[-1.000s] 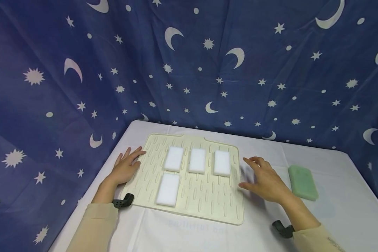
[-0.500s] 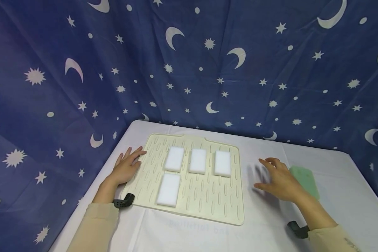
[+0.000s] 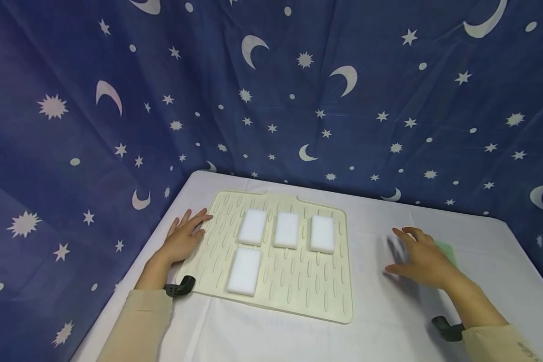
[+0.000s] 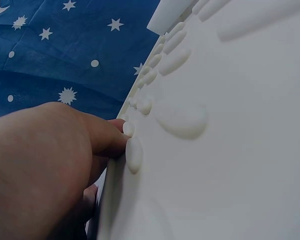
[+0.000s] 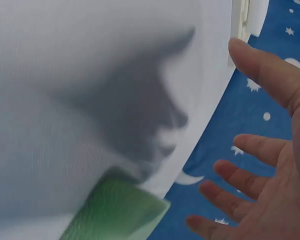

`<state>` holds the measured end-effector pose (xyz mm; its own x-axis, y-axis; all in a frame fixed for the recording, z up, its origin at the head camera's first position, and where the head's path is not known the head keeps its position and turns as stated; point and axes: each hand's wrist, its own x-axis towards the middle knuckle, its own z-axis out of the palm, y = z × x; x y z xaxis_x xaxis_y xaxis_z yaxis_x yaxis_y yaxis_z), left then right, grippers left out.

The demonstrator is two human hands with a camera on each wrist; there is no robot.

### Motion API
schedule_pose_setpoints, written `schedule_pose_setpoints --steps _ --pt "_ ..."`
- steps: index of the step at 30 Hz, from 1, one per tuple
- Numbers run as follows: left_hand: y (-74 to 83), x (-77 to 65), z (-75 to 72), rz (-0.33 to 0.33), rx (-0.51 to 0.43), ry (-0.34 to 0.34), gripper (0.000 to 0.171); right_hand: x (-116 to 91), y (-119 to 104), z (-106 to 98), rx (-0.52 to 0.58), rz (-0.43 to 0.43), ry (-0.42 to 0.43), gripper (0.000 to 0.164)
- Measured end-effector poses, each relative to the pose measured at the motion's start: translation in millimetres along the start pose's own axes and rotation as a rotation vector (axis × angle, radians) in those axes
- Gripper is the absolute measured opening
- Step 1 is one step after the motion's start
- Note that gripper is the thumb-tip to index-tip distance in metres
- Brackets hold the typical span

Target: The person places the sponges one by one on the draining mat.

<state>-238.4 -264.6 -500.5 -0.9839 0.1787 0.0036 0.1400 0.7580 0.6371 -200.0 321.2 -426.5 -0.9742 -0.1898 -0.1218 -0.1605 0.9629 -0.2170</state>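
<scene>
My left hand [image 3: 183,242] rests on the left edge of a cream ribbed drying mat [image 3: 298,281], fingers extended over its rim. In the left wrist view its thumb side lies along the mat's edge, near the raised ridges [image 4: 182,117]. Several white sponge blocks lie on the mat: three in a back row, including the right one [image 3: 322,234], and one in front [image 3: 244,270]. My right hand [image 3: 423,259] hovers over the table right of the mat, fingers spread and holding nothing. A green sponge-like block [image 5: 117,207] lies beneath it, mostly hidden by the hand in the head view.
A white cloth [image 3: 380,317] covers the table. Behind and to the left hangs a dark blue curtain [image 3: 271,100] with white moons and stars. Dark wrist cameras sit on both wrists, such as the right one [image 3: 448,329].
My right hand has moved right, away from the mat's right edge and over the green block, now covering most of it. The left hand and the white blocks have stayed put.
</scene>
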Motion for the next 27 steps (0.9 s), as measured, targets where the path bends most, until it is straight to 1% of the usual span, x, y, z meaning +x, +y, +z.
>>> schedule_pose_setpoints --steps 5,7,17,27 --pt "-0.7 1.1 0.8 0.0 0.003 0.002 0.041 -4 18 -6 -0.004 0.071 -0.073 0.119" --pt "-0.3 0.9 0.6 0.002 0.002 0.002 0.041 -5 24 -7 -0.01 0.084 -0.087 0.123" --pt "1.5 -1.7 -0.7 0.004 -0.009 0.008 0.041 -10 48 -17 -0.007 0.091 -0.1 0.131" --pt "1.2 -1.4 -0.4 0.001 -0.001 0.005 0.041 -14 72 -19 0.023 0.055 -0.115 0.135"
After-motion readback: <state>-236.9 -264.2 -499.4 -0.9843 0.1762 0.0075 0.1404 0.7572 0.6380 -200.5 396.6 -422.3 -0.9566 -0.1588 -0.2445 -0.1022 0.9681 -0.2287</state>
